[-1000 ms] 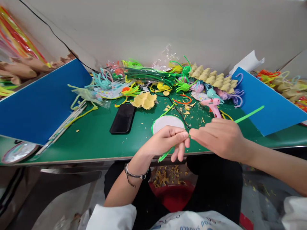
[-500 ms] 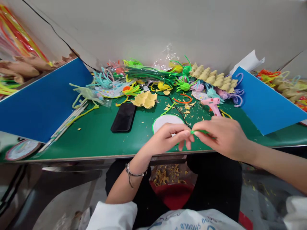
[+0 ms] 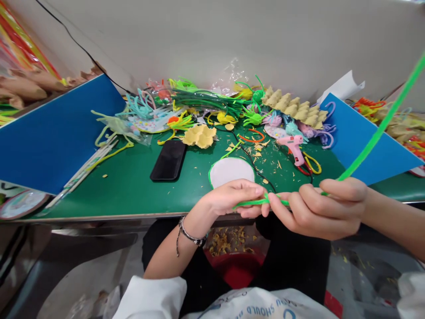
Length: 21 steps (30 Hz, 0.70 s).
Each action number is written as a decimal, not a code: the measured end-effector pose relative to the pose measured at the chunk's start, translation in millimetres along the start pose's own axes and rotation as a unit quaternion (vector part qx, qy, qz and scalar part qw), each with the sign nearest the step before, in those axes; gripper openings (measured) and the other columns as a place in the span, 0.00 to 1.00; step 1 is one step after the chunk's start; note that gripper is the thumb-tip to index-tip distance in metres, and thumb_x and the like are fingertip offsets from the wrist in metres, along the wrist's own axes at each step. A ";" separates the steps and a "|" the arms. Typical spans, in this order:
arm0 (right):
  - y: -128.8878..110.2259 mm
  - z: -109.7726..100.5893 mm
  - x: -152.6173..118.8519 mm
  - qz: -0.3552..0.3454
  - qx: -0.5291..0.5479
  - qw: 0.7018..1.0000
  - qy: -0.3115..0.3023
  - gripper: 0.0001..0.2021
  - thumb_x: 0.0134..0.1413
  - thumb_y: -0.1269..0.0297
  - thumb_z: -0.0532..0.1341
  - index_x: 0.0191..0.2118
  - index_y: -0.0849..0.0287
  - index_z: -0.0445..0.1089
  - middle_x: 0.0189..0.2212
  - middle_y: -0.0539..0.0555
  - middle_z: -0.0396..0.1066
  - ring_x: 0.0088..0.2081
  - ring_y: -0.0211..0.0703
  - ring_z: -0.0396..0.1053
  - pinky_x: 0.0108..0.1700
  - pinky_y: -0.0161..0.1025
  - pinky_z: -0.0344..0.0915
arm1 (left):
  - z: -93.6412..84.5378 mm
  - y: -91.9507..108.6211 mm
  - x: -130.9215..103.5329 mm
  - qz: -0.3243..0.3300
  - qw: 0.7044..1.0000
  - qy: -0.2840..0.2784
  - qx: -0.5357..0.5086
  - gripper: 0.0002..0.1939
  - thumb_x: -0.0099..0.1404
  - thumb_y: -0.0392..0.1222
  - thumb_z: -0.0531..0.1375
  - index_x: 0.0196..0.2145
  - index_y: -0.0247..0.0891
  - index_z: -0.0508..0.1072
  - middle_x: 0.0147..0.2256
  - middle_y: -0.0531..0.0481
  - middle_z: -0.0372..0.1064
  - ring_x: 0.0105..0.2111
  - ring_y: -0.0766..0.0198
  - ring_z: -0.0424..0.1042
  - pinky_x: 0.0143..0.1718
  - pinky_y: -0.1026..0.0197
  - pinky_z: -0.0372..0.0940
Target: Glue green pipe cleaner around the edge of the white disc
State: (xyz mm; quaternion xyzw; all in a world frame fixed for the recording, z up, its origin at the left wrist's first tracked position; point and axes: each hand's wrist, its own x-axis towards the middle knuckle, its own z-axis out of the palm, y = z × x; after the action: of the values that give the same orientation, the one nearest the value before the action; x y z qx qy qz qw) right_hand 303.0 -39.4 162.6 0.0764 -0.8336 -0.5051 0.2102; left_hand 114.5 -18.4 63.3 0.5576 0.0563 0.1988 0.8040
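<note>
A bright green pipe cleaner (image 3: 375, 133) runs from between my hands up past the right edge of the view. My left hand (image 3: 237, 198) pinches its crossed part with thumb and fingers, above the table's front edge. Close on the right, my right hand (image 3: 327, 208) has its fingers curled round the green strand, fingertips near the crossing. Just behind my left hand lies a white oval disc (image 3: 232, 172) with a green rim. A pink glue gun (image 3: 292, 144) rests behind my right hand.
On the green table (image 3: 133, 195) lie a black phone (image 3: 168, 160), a piece of egg carton (image 3: 199, 136) and scraps. Craft pieces and a longer egg carton (image 3: 294, 106) line the wall. Blue panels (image 3: 63, 133) stand at both sides. A red bin (image 3: 237, 268) sits below.
My right hand has turned, with its fingers now curled. A long green strand now rises from it to the upper right. The white disc and glue gun show more fully.
</note>
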 end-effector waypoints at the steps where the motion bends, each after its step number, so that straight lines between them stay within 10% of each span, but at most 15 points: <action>1: 0.1 -0.4 0.5 -0.003 0.011 1.000 -0.001 0.08 0.57 0.68 0.62 0.29 0.46 0.73 0.19 0.41 0.62 0.24 0.27 0.59 0.25 0.34 0.54 | 0.8 0.2 -0.2 0.001 1.000 0.003 0.002 0.28 0.59 0.66 0.60 0.23 0.34 0.69 0.13 0.59 0.52 0.13 0.74 0.48 0.16 0.67 0.44; 11: -19.7 0.7 -15.6 0.296 0.195 0.931 -0.090 0.07 0.60 0.72 0.57 0.43 0.63 0.68 0.29 0.51 0.69 0.31 0.37 0.63 0.34 0.36 0.63 | -0.6 21.8 -17.1 0.038 0.988 0.107 0.104 0.24 0.61 0.61 0.61 0.26 0.35 0.67 0.16 0.61 0.49 0.17 0.74 0.45 0.19 0.65 0.40; 21: -27.0 12.0 -17.1 0.191 0.163 0.958 -0.137 0.13 0.60 0.76 0.54 0.50 0.70 0.66 0.31 0.53 0.71 0.32 0.40 0.63 0.33 0.38 0.62 | 2.0 15.5 -13.3 0.024 0.961 0.168 0.220 0.22 0.67 0.58 0.52 0.28 0.35 0.68 0.22 0.57 0.52 0.24 0.70 0.52 0.25 0.65 0.50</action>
State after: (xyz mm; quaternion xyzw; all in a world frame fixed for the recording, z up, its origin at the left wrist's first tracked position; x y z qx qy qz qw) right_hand 310.9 -36.9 129.5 -0.1210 -0.9244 -0.3186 0.1715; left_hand 99.0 -20.6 76.6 0.6804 0.2196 0.2913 0.6356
